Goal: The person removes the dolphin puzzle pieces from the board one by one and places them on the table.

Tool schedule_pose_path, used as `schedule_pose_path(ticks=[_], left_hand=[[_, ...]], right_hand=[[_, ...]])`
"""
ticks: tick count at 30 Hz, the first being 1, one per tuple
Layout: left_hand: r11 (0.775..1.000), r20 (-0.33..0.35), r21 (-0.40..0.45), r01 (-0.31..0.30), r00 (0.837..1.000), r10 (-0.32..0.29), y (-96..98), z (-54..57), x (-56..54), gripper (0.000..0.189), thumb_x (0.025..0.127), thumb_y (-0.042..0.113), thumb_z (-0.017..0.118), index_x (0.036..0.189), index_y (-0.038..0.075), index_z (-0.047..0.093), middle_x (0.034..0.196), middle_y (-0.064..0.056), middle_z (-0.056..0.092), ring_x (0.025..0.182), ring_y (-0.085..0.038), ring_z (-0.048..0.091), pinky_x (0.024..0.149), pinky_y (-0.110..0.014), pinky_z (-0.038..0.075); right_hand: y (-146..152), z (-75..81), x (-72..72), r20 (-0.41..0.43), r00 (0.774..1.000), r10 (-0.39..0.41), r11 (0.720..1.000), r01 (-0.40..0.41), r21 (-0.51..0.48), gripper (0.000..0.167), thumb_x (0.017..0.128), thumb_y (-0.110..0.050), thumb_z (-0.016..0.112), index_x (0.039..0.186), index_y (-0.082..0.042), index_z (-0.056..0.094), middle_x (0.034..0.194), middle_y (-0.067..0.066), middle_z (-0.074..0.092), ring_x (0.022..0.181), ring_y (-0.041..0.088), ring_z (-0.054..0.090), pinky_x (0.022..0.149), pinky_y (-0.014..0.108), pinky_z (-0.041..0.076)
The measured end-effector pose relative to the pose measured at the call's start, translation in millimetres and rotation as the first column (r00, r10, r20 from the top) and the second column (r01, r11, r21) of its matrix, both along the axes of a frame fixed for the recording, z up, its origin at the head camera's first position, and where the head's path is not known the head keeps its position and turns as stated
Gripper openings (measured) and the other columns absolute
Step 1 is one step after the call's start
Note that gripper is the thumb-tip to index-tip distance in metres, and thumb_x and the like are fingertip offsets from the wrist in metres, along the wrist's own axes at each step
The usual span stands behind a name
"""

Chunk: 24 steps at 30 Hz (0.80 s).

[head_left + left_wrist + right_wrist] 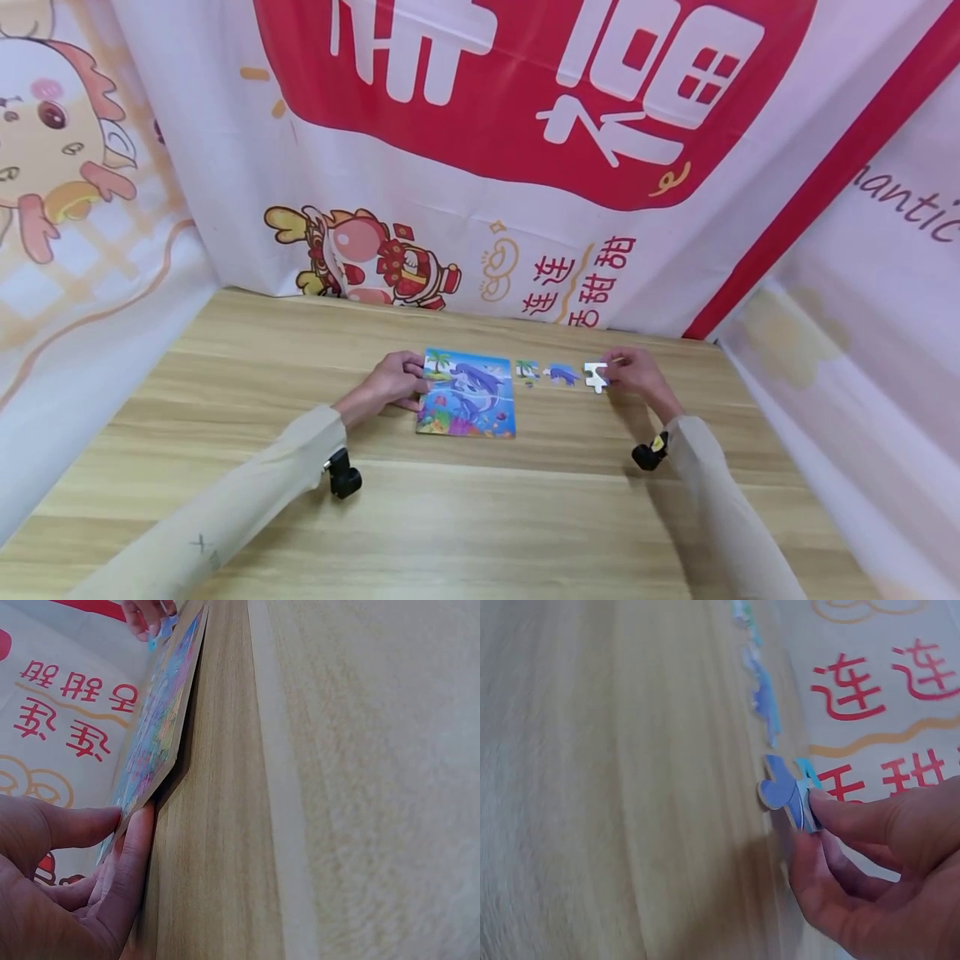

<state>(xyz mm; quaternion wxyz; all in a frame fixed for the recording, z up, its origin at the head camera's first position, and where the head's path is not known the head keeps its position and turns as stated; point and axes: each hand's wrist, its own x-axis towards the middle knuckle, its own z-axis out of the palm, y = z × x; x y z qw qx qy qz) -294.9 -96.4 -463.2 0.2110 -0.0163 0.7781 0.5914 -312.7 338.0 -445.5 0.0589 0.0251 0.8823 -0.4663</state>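
A square dolphin jigsaw puzzle (468, 396) lies on the wooden table, its picture facing up. My left hand (393, 379) pinches its left edge, thumb on top and fingers beneath, as the left wrist view shows. Between thumb and fingers my right hand (636, 371) holds a blue and purple puzzle piece (784, 787), just above the table to the right. Two loose pieces lie in a row between the puzzle and that hand: one with a palm tree (527, 371) and a purple-blue one (561, 374).
Behind the table (450, 525) hangs a white and red printed cloth (450, 192), close to its back edge. More printed cloth hangs at the left (82, 208) and right (862, 333). Each wrist carries a small black camera.
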Motion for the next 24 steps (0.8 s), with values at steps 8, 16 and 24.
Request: schedule_pose_path(ticks=[8, 16, 24], left_hand=[[1.000, 0.008, 0.017, -0.004, 1.000, 0.004, -0.5, 1.5, 0.0, 0.055, 0.097, -0.001, 0.069, 0.147, -0.005, 0.046, 0.129, -0.020, 0.053, 0.092, -0.021, 0.065, 0.065, -0.028, 0.067], [1.000, 0.011, 0.002, -0.001, 1.000, 0.001, 0.3, 2.9, -0.3, 0.056, 0.096, -0.001, 0.069, 0.147, -0.004, 0.046, 0.131, -0.020, 0.053, 0.093, -0.022, 0.065, 0.065, -0.028, 0.067], [1.000, 0.013, 0.005, -0.006, 1.000, 0.006, -0.9, 1.0, -1.2, 0.056, 0.096, -0.001, 0.070, 0.147, -0.004, 0.046, 0.130, -0.019, 0.053, 0.093, -0.022, 0.065, 0.065, -0.028, 0.067]], right_hand=[[-4, -8.7, -2.7, -0.104, 0.995, 0.011, 0.974, 0.013, 0.228, 0.017, 0.094, 0.003, 0.071, 0.105, 0.015, 0.067, 0.089, 0.020, 0.068, 0.072, 0.013, 0.056, 0.058, 0.017, 0.050], [-6, -13.1, -2.1, -0.135, 0.991, 0.000, 0.958, 0.039, 0.283, 0.015, 0.096, -0.003, 0.073, 0.103, 0.008, 0.068, 0.094, 0.018, 0.068, 0.084, 0.021, 0.060, 0.068, 0.020, 0.052], [-10, -9.0, 2.7, -0.141, 0.989, -0.035, 0.963, 0.071, 0.259, 0.017, 0.098, -0.006, 0.070, 0.108, 0.007, 0.068, 0.100, 0.020, 0.069, 0.086, 0.022, 0.061, 0.070, 0.023, 0.053]])
